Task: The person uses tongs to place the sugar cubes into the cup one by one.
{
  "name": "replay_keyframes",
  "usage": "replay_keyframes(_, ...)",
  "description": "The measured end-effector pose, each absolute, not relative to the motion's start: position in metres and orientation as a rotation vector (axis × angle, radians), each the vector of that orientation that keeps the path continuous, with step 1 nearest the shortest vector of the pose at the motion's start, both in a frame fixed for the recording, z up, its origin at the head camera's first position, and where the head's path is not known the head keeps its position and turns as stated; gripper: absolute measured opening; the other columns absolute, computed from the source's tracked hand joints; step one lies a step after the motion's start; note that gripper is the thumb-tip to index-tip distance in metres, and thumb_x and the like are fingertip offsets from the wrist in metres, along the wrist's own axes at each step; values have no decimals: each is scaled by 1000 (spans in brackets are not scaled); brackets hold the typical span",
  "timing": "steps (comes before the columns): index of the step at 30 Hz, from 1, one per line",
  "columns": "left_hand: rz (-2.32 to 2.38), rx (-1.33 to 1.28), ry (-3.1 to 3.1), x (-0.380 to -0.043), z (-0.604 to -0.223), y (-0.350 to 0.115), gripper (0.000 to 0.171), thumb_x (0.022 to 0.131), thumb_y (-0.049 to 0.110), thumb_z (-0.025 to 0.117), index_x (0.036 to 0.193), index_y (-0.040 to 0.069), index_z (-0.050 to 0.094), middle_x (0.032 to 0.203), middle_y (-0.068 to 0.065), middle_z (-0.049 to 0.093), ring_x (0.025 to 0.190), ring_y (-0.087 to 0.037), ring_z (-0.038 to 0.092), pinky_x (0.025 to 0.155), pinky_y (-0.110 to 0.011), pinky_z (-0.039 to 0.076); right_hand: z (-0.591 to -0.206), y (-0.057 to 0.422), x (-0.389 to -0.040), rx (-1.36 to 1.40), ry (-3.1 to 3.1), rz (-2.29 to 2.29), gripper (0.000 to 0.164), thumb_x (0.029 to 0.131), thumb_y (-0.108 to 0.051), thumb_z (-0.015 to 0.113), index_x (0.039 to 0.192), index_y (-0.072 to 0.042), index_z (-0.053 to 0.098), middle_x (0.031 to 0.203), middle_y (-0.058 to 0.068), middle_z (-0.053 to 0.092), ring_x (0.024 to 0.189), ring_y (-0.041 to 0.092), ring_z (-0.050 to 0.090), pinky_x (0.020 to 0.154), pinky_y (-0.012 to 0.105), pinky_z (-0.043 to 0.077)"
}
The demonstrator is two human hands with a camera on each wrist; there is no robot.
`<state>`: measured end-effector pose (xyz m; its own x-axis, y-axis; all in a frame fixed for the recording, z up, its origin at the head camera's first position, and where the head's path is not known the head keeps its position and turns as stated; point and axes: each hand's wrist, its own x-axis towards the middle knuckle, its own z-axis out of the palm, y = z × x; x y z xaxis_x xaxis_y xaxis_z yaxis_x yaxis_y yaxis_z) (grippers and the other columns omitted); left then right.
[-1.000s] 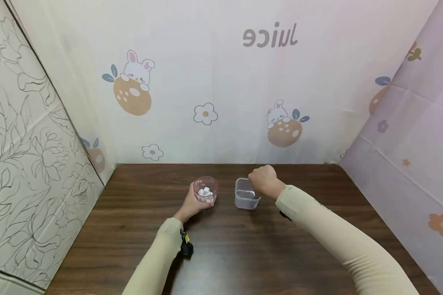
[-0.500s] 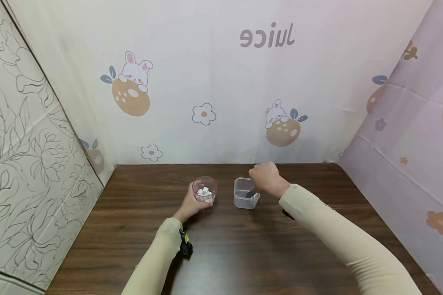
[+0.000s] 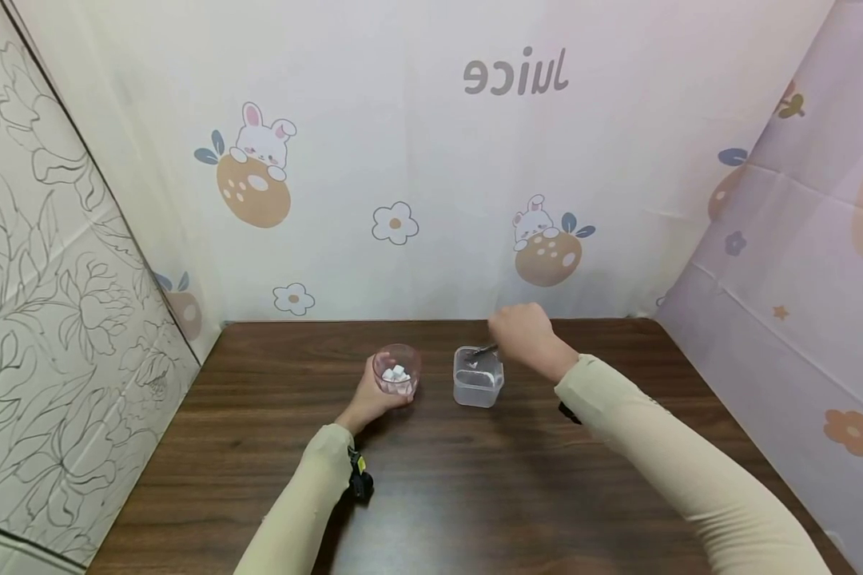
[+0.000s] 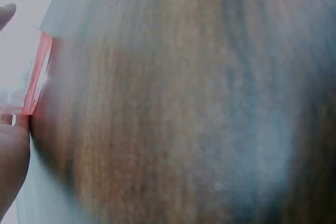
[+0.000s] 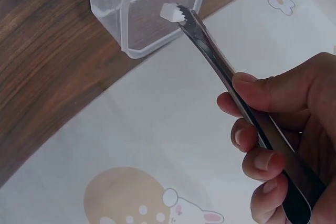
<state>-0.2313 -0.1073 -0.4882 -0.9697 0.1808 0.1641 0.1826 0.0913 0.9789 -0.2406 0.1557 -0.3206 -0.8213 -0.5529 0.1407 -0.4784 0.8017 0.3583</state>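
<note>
My right hand [image 3: 530, 339] grips a pair of metal tongs [image 5: 211, 56]. In the right wrist view their toothed tips pinch a white cube [image 5: 169, 12] at the mouth of a clear plastic container [image 5: 126, 30]. Seen from the head, the container [image 3: 477, 394] stands on the table with the tongs tilted over its far side. To its left, my left hand [image 3: 371, 399] holds a pink see-through cup [image 3: 413, 366], fingers around its side. Several white cubes [image 3: 399, 374] lie in the cup. At the left wrist, only the edge of the cup [image 4: 39, 72] and part of the hand show.
A dark wooden table [image 3: 431, 487] carries the cup and container. Behind it hangs a pale printed curtain [image 3: 446, 271], close beyond the container. Patterned panels flank the table on both sides.
The tongs have come up out of the container with a white cube in their tips. My right hand has risen slightly. The left hand stays around the cup.
</note>
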Motion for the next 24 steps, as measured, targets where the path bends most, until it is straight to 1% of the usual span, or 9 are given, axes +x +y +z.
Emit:
replay_keyframes(3,-2083,-384,-2322,-231,-487,-107,84,66,-8,80,135,-6,30,133,-27,46,118,-37,47,92,-28,40,-317,158,-240,813,-2689,-417,37,69,-7,75,49,-15,44,48,-3,37,46,12,33,39,38,44)
replay_keyframes(6,-2096,-372,-2328,-231,-488,-107,85,66,-7,80,135,-5,30,134,-26,46,120,-36,47,91,-26,40,-313,160,-239,817,-2652,-397,37,69,-5,72,48,-14,42,47,-3,36,46,12,32,38,37,43)
replay_keyframes(9,-2106,-361,-2328,-230,-488,-107,86,66,-7,81,135,-5,30,134,-25,46,120,-35,46,90,-24,40,-310,159,-238,808,-2666,-359,38,64,-11,77,49,-15,42,48,-3,37,46,13,33,37,36,41)
replay_keyframes(11,-2110,-356,-2326,-229,-488,-107,86,66,-7,80,136,-5,30,134,-26,46,120,-35,46,89,-24,41,-308,156,-237,810,-2673,-337,39,63,-10,75,48,-16,39,48,-4,35,46,13,32,36,34,37)
replay_keyframes(13,-2106,-354,-2329,-228,-487,-107,86,66,-6,81,136,-5,30,134,-26,45,119,-35,47,90,-26,41,-305,151,-236,816,-2695,-313,40,62,-7,70,49,-18,34,49,-5,29,47,12,28,37,31,32)
replay_keyframes(16,-2105,-358,-2326,-228,-487,-106,86,67,-6,80,136,-5,29,134,-27,45,119,-36,47,90,-27,42,-304,143,-232,832,-2709,-301,43,65,-5,66,49,-19,29,50,-5,23,48,12,24,38,29,26)
replay_keyframes(20,-2106,-366,-2320,-228,-488,-105,86,66,-6,80,136,-5,29,133,-27,45,118,-37,48,89,-25,42,-304,133,-227,849,-2690,-280,46,69,-9,70,49,-19,30,49,-5,26,47,12,27,37,30,30)
replay_keyframes(22,-2107,-362,-2318,-227,-488,-105,86,66,-7,80,136,-6,29,133,-27,45,118,-37,48,89,-25,42,-304,129,-225,867,-2669,-257,44,68,-10,71,50,-19,32,50,-5,29,47,12,29,36,32,33)
replay_keyframes(24,-2111,-358,-2309,-227,-488,-104,86,66,-8,80,135,-7,29,132,-29,45,117,-38,48,89,-25,41,-305,125,-222,897,-2640,-225,41,66,-8,68,50,-19,32,50,-4,31,47,13,29,36,33,34)
